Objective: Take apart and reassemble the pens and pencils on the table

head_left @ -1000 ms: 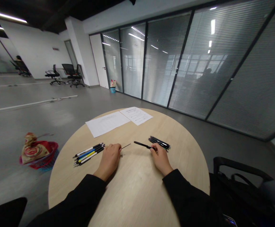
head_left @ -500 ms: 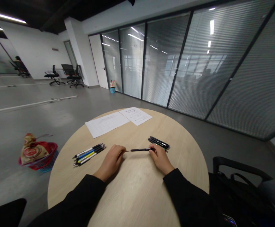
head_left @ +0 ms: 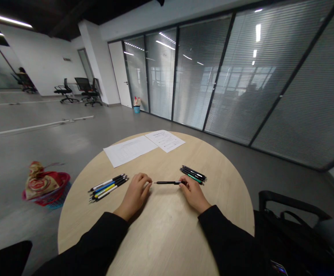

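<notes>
My right hand point(head_left: 194, 193) pinches the rear end of a black pen barrel point(head_left: 167, 183), held level just above the tabletop. From the barrel's left end a thin pen refill point(head_left: 154, 183) sticks out a short way. The fingertips of my left hand point(head_left: 138, 193) are closed at the refill's tip; their exact grip is too small to make out. Beyond my right hand lies a bunch of several black pens point(head_left: 194, 171), with a green pen point(head_left: 194, 178) on its near side. Several pens with white, blue and yellow barrels point(head_left: 108, 188) lie side by side left of my left hand.
Two printed paper sheets point(head_left: 130, 150) lie at the far side of the round wooden table point(head_left: 167, 234). A red basket point(head_left: 64, 184) holding a paper bag point(head_left: 44, 183) stands on the floor at left. A black chair point(head_left: 293, 203) is at right.
The black barrel has shifted slightly left, towards my left fingers, and less of the refill shows. My right hand has moved slightly left, uncovering more of the green pen.
</notes>
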`<move>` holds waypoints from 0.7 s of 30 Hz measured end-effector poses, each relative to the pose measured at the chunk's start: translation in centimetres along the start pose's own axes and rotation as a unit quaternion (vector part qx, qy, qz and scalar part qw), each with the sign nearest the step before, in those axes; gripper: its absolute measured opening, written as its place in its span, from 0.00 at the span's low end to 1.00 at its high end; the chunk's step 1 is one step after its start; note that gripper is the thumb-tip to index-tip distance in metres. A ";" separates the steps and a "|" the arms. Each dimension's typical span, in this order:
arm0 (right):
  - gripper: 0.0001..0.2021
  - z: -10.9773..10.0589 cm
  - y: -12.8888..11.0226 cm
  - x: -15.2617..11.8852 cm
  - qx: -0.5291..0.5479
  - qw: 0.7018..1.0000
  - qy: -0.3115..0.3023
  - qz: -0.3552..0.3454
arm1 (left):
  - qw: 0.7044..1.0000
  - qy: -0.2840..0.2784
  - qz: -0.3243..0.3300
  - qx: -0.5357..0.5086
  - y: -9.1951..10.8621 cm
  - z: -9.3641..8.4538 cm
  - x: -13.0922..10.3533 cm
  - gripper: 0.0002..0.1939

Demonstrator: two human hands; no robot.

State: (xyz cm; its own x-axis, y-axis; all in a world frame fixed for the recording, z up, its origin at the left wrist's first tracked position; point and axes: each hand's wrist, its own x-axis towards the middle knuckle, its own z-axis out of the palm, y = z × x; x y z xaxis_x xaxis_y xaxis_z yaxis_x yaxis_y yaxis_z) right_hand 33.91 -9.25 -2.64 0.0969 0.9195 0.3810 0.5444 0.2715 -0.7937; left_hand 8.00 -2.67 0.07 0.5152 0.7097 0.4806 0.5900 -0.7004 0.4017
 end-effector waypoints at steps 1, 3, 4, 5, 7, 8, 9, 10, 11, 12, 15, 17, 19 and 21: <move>0.06 0.0 -0.1 0.0 -0.001 1.000 -0.002 -0.001 | 1.000 -0.004 0.003 -0.003 0.2 0.0 0.0 0.10; 0.05 0.0 -0.1 0.0 -0.008 1.000 -0.009 -0.007 | 1.000 -0.011 0.009 -0.013 0.6 -0.2 0.0 0.09; 0.05 0.1 -0.1 -0.1 -0.016 1.000 -0.014 -0.009 | 1.000 -0.014 0.011 -0.020 0.8 -0.2 0.0 0.09; 0.05 0.1 0.0 -0.1 -0.025 0.999 -0.021 -0.013 | 0.999 -0.017 0.012 -0.026 0.9 -0.3 0.0 0.09; 0.07 0.1 0.1 -0.1 -0.047 0.998 -0.039 -0.026 | 0.999 -0.023 0.013 -0.038 1.0 -0.5 0.0 0.09; 0.08 0.1 0.1 -0.2 -0.057 0.996 -0.051 -0.035 | 0.999 -0.026 0.013 -0.045 1.0 -0.5 0.0 0.09; 0.08 0.1 0.1 -0.2 -0.067 0.995 -0.064 -0.044 | 0.998 -0.029 0.012 -0.051 0.9 -0.5 0.1 0.10; 0.08 0.1 0.1 -0.3 -0.075 0.993 -0.074 -0.053 | 0.998 -0.031 0.010 -0.056 0.8 -0.5 0.1 0.10; 0.08 0.1 0.1 -0.3 -0.083 0.991 -0.080 -0.061 | 0.998 -0.032 0.008 -0.060 0.7 -0.4 0.1 0.10; 0.08 0.2 0.0 -0.4 -0.091 0.990 -0.083 -0.065 | 0.998 -0.032 0.004 -0.062 0.6 -0.4 0.1 0.11; 0.09 0.2 -0.3 -0.5 -0.097 0.990 -0.073 -0.065 | 0.997 -0.030 -0.004 -0.070 0.5 -0.3 0.2 0.11; 0.09 0.3 -0.4 -0.6 -0.084 0.993 -0.064 -0.059 | 0.997 -0.022 -0.008 -0.076 0.3 -0.5 0.2 0.12; 0.09 0.4 -0.5 -0.5 -0.069 0.995 -0.052 -0.050 | 0.997 -0.007 -0.016 -0.074 0.0 -0.7 0.2 0.14; 0.08 0.4 -0.3 -0.4 -0.060 0.997 -0.038 -0.038 | 0.999 -0.004 -0.023 -0.048 -0.6 -1.0 0.2 0.14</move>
State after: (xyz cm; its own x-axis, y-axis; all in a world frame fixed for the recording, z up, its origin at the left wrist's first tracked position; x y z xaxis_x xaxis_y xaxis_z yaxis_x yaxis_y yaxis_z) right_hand 33.41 -9.57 -2.72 -0.0094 0.9175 0.3976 0.6445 0.3095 -0.6991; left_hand 7.11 -2.20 0.66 0.4949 0.7410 0.4538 0.5507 -0.6715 0.4958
